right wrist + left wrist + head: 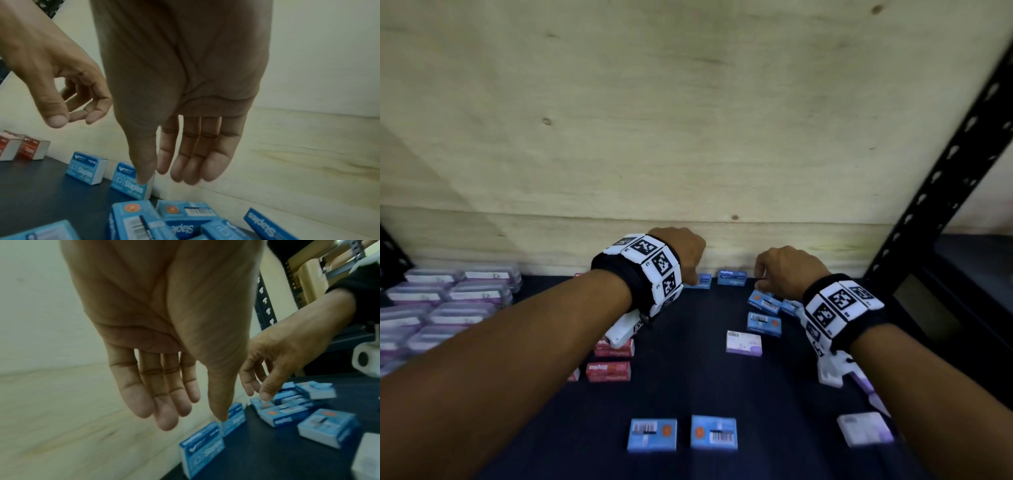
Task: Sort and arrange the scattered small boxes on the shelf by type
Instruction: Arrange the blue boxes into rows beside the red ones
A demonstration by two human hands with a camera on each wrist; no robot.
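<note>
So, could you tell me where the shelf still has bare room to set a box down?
Bare shelf lies between the red boxes and the white box, down to the two front blue boxes. The blue pile below the right hand is crowded.

Blue boxes point(714, 432), red boxes point(608, 371), dark shelf point(688, 342).

Stockroom or storage area: black slotted metal rack upright point(941, 178), plywood backing point(654, 120), dark shelf point(688, 387) scattered with staple boxes point(651, 434).
</note>
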